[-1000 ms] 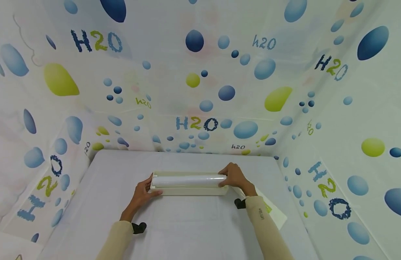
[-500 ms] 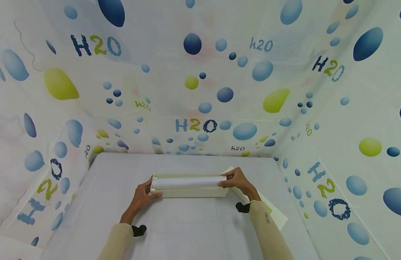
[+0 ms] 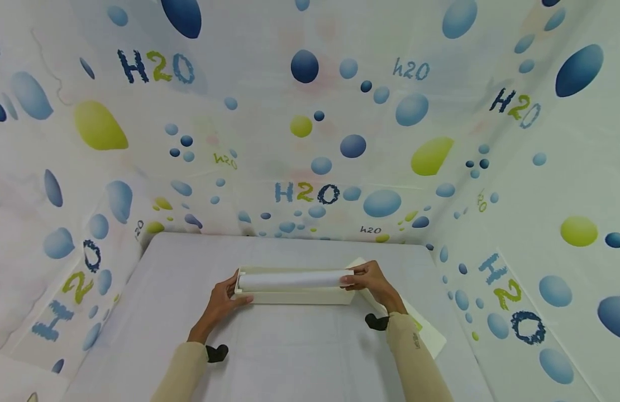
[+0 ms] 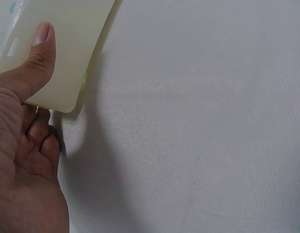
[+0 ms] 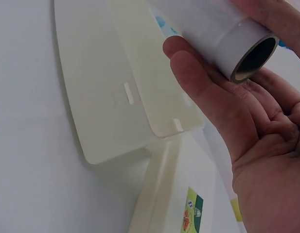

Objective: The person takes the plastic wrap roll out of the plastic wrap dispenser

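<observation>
A cream plastic box [image 3: 295, 298] lies lengthwise on the white table, its top open. In it sits a white roll of cling film [image 3: 290, 280], whose hollow core end shows in the right wrist view. My left hand [image 3: 221, 301] grips the box's left end; in the left wrist view the thumb lies on the box wall [image 4: 69, 63] and the fingers curl below its edge. My right hand [image 3: 374, 283] holds the right end of the roll [image 5: 213, 36] between thumb and fingers. That end is raised above the box's right end.
A cream lid [image 3: 430, 335] with a green and yellow label lies at an angle on the table, partly under the right forearm. A white curtain [image 3: 310, 145] with blue and green spots hangs behind the table and along both sides.
My right hand has shifted its hold at the roll's right end, and that end has risen out of the box. The left hand has stayed on the box's left end.
</observation>
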Demonstrator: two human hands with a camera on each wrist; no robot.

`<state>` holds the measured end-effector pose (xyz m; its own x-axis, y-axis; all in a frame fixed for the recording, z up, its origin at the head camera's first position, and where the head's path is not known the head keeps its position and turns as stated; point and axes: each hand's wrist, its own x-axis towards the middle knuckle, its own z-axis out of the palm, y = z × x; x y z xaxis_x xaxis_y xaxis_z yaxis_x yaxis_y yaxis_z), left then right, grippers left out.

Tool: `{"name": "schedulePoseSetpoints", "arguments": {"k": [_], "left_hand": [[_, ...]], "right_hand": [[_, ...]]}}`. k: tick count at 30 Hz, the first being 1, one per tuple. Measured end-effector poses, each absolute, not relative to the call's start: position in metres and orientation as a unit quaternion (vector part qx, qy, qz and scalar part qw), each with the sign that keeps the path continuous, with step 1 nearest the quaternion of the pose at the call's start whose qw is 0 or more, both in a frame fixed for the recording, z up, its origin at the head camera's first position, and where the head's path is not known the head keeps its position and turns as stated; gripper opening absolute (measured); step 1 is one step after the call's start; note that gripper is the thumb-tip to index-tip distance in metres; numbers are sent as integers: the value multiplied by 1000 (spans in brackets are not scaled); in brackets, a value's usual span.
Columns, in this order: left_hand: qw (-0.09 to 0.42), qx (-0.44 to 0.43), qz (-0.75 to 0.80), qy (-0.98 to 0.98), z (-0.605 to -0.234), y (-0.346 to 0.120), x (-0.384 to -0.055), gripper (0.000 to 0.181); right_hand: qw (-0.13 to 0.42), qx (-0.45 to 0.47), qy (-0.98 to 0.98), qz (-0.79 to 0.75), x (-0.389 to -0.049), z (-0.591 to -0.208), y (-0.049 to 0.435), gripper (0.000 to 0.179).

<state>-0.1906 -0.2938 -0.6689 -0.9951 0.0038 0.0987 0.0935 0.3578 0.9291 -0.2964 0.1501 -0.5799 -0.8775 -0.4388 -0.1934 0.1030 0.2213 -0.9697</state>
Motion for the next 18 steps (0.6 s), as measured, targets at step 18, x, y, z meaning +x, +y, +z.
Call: {"name": "schedulePoseSetpoints", "arguments": {"k": [18], "left_hand": [[31, -24, -563, -825, -670, -294, -191, 96]], "right_hand": [[184, -102, 727, -653, -317, -556, 153, 49]]}}
